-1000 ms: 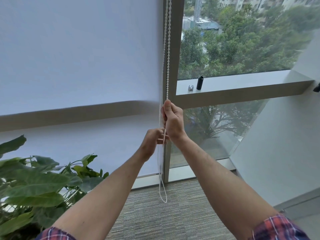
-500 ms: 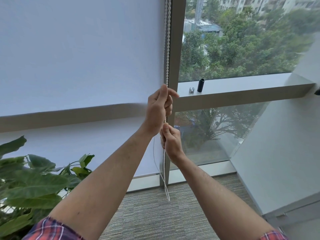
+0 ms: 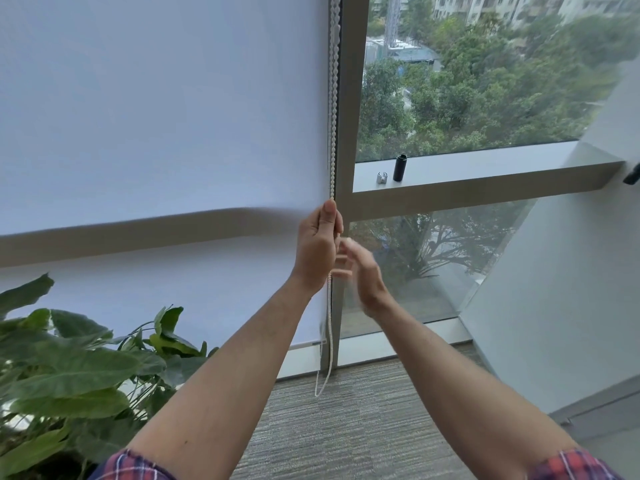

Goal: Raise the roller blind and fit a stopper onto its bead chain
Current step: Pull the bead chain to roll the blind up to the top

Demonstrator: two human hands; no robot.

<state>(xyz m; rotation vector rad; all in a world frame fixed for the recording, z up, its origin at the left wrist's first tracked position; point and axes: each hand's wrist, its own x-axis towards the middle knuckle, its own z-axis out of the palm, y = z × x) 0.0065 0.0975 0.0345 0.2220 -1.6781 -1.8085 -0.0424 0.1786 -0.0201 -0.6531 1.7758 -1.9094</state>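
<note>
The white roller blind [image 3: 156,116] covers the left window down to near the floor. Its white bead chain [image 3: 333,98] hangs along the window post, with the loop's end [image 3: 322,386] just above the carpet. My left hand [image 3: 317,247] is closed around the chain at sill height. My right hand [image 3: 360,271] is blurred just right of the chain, fingers apart, off the beads. A small silver stopper [image 3: 381,178] lies on the window ledge [image 3: 485,168], beside a black cylinder [image 3: 399,168].
A large-leaved green plant [image 3: 69,368] stands at the lower left. Grey carpet [image 3: 346,427] lies below. A grey wall panel [image 3: 571,289] slopes along the right. Trees and buildings show through the right window.
My left hand has slid down the chain from above sill level. My right hand has let go of the chain and moved up and right. The blind's bottom edge sits slightly higher.
</note>
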